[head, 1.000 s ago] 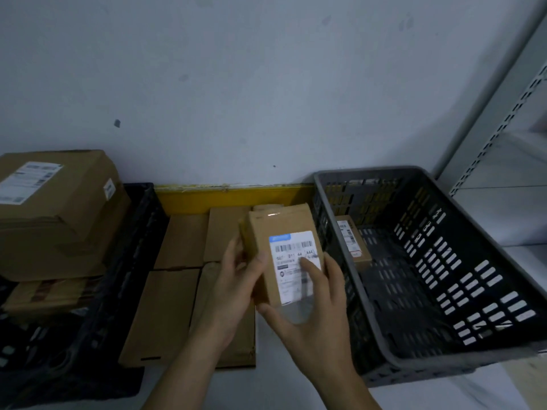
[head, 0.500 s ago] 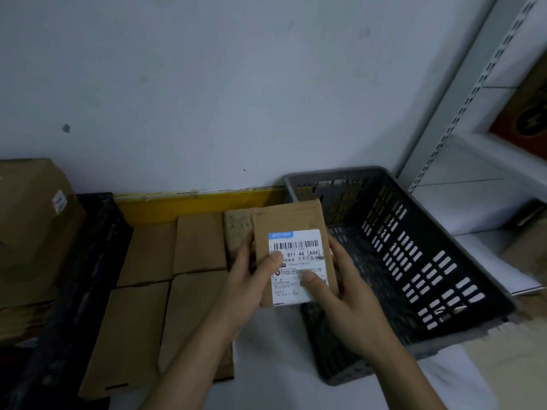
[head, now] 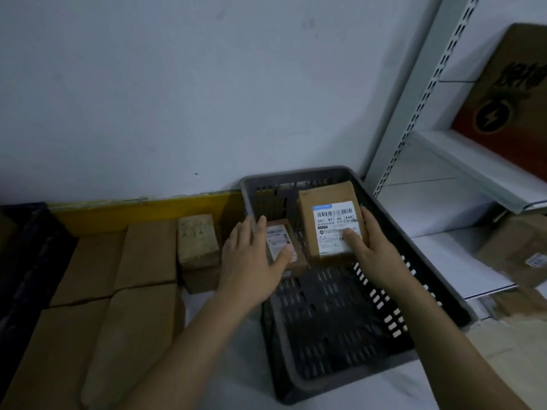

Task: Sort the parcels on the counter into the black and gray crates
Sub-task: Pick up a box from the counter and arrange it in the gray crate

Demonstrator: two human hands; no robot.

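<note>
Now | right hand (head: pixel 373 253) grips labelled parcel (head: pixel 331 223) inside gray crate (head: pixel 420 279) | left hand (head: pixel 251 258) flat, relaxed

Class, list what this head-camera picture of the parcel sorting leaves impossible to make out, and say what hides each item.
1. Small parcel in the gray crate: its label is partly covered by the left hand.
2. Labelled parcel: fine print too small; the right hand covers its right edge.
3. Black crate: cut off by the left edge, contents unseen.
4. Box on the shelf: blurred.

black crate (head: pixel 26 261) cut by left edge; small parcel (head: pixel 282 247) label blurred, partly under left hand (head: pixel 251 261)
</note>
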